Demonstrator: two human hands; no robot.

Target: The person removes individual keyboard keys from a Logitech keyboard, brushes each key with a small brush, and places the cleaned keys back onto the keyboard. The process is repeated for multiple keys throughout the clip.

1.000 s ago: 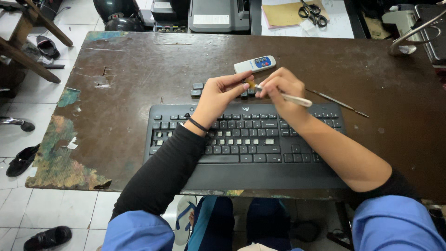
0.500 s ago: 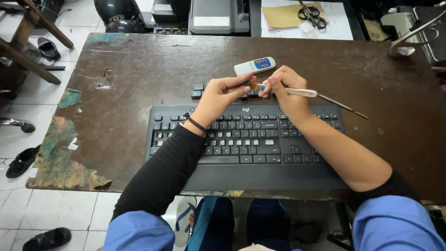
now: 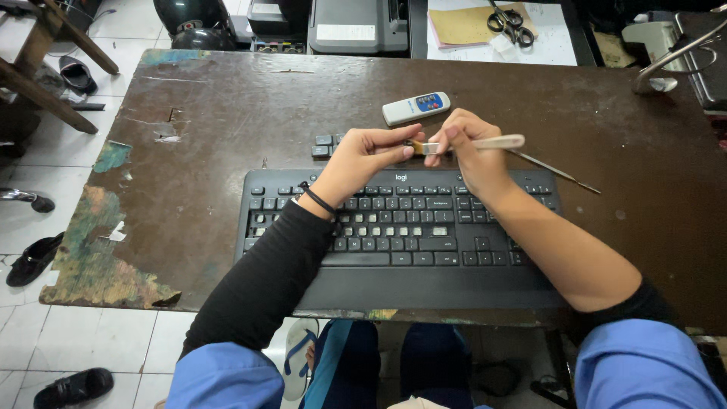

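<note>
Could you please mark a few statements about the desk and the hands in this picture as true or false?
1. The right hand holds a small brush. True.
2. The keyboard is white. False: it is black.
3. Loose keycaps lie on the table beyond the keyboard. True.
4. The scissors lie on the keyboard. False: they lie on papers at the far edge.
5. The left hand rests flat on the keys. False: it is raised, pinching something small at the brush tip.

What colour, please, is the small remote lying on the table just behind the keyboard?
The remote is white with a blue panel at one end, seen in the head view.
</note>
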